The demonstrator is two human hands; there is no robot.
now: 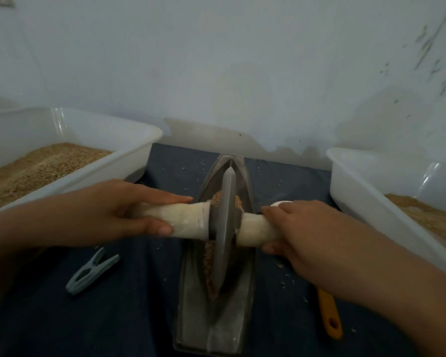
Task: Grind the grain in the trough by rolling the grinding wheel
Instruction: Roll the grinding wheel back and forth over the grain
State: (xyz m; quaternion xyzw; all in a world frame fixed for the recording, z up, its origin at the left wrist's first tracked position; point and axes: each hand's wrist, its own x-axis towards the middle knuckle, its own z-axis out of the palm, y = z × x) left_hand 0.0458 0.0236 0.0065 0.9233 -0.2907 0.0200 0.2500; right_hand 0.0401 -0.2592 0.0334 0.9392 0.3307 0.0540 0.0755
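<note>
Gripping wheel [223, 228] handles – L hand [119, 210] | R hand [301, 233] – grain [210, 258] in trough [191, 292]

Bench [139, 318] w/ dark blue cloth. On it: metal trough [214, 328] at ctr, white tub [129, 161] at left, second white tub [350, 191] at right, grey-blue clothes peg [92, 270] front-left, orange handle [330, 315] front-right, scattered grain bits [283, 282].

Two hands: left hand [119, 210] mid-left of frame, right hand [301, 233] mid-right; one grinding wheel [224, 228] at centre; one trough [214, 318] lower centre; two white tubs: left tub [129, 161] upper left, right tub [358, 191] at right edge; one clothes peg [92, 271] lower left; one yellow handle [330, 315] lower right.
</note>
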